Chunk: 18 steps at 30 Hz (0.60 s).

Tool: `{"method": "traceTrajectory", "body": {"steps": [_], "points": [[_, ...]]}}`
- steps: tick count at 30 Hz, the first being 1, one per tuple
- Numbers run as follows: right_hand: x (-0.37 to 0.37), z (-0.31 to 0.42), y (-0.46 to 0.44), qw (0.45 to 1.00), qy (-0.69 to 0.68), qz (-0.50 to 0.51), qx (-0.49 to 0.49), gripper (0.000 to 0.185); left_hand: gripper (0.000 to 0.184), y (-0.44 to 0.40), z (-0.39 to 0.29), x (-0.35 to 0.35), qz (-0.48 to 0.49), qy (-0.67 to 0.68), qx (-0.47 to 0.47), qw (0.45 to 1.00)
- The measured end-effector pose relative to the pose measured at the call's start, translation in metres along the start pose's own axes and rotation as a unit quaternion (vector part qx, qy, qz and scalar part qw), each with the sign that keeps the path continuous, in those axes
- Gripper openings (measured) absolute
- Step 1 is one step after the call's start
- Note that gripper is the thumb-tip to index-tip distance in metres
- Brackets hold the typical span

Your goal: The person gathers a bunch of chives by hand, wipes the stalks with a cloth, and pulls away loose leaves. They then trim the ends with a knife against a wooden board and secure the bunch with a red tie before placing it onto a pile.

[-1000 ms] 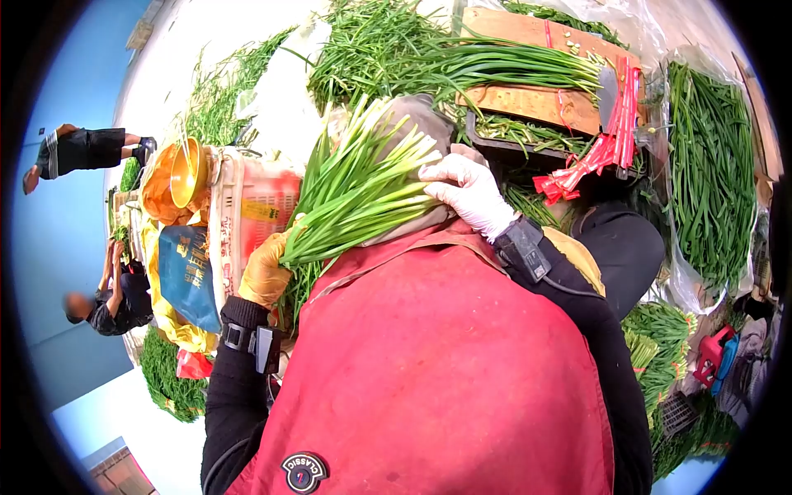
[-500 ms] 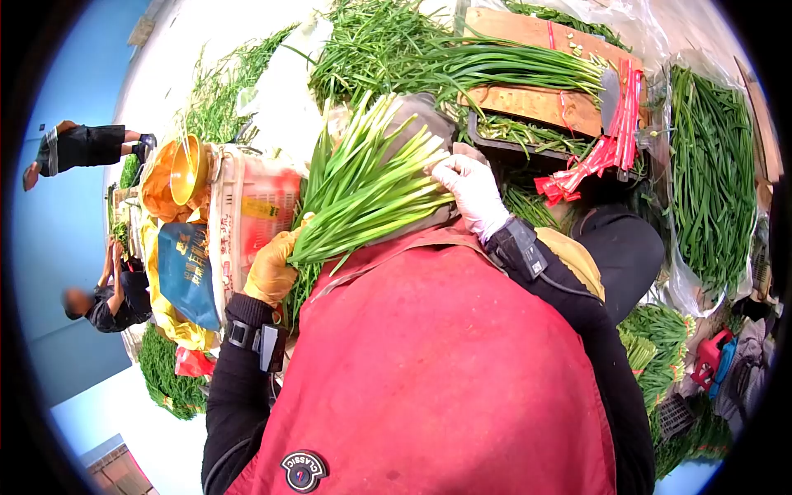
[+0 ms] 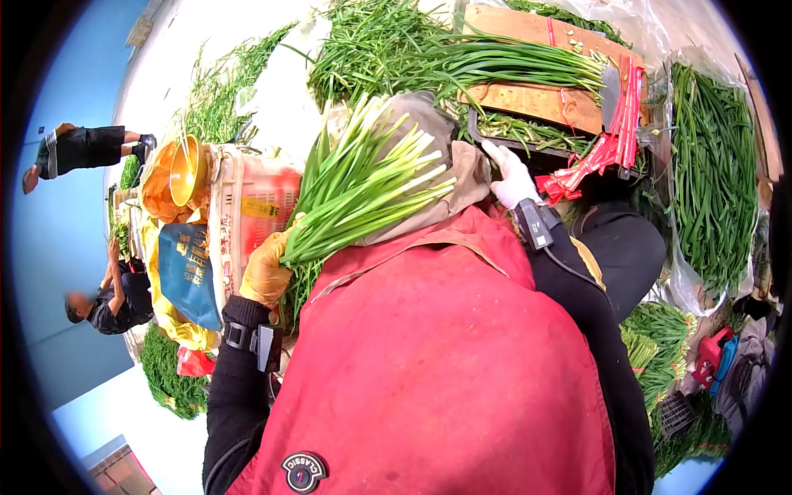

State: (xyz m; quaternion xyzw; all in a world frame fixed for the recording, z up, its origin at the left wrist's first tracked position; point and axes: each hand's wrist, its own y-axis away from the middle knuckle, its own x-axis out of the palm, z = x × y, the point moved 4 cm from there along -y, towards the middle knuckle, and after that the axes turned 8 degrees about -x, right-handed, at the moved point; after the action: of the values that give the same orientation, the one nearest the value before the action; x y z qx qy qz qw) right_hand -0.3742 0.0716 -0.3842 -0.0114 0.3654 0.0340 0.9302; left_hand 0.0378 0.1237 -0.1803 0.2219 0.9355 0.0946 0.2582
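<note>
Here our left hand grips the greens, fanning from its closed fingers toward one and two o'clock; our right hand, fingers open, sits just beside them at three.

single head-worn view, facing forward and down, wide and round-edged, close above the hands

The right hand, in a white glove, has let go of the pale ends of the green bunch; it is now apart from them, fingers spread near the black tray.
</note>
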Motion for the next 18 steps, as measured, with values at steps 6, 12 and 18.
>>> {"method": "traceTrajectory", "body": {"steps": [6, 12, 18], "points": [[0.044, -0.021, -0.005, 0.964, -0.234, 0.049, 0.115, 0.041, 0.055, 0.004, -0.001, -0.018, -0.016, -0.137, 0.048, 0.989], [-0.075, 0.118, -0.017, 0.771, -0.634, -0.048, 0.037, 0.022, 0.046, 0.01, -0.023, -0.04, 0.007, -0.19, -0.051, 0.981], [-0.018, 0.179, -0.008, 0.917, -0.186, 0.03, -0.352, 0.038, 0.082, 0.012, -0.051, -0.039, -0.006, -0.321, -0.057, 0.945]]}}
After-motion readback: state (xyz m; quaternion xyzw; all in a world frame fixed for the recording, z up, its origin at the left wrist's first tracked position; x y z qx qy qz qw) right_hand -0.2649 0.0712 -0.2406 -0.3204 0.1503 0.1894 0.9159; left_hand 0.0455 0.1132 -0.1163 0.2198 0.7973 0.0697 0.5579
